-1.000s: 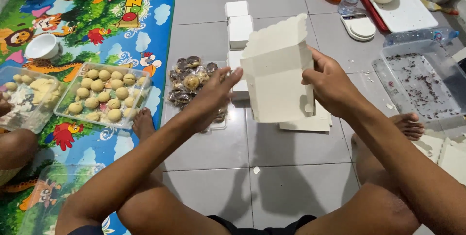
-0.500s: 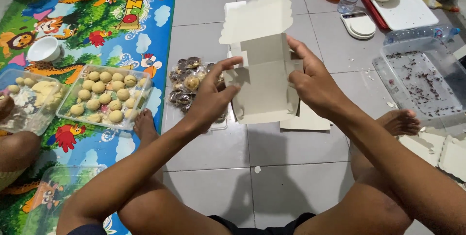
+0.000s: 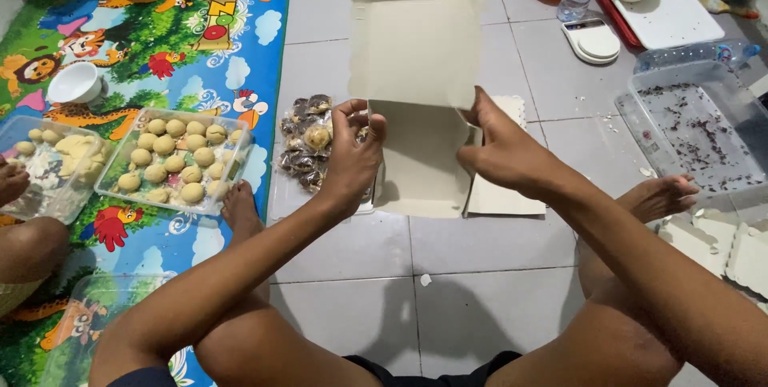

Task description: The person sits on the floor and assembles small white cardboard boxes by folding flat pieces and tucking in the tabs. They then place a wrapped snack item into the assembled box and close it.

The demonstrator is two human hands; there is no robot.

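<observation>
A pale cardboard box with a scalloped lid edge (image 3: pixel 420 67) stands open above the grey tiled floor (image 3: pixel 480 291), its smooth lid upright. The left hand (image 3: pixel 352 155) pinches its left wall, and the right hand (image 3: pixel 500 147) grips its right wall, fingers curled. Left of the box lie shiny wrapped sweets (image 3: pixel 308 139) and a clear plastic tray of round beige dough balls (image 3: pixel 172 161).

box (image 3: pixel 420 155): pale cream cardboard, plain, half-folded, open top facing up
lid (image 3: pixel 418 39): flat flap w/ scalloped edge, raised upright at back, tilted away
pose: held just above grey tile floor, between the knees
grip: left hand (image 3: pixel 352 159) pinches left wall; right hand (image 3: pixel 500 151) on right wall
</observation>
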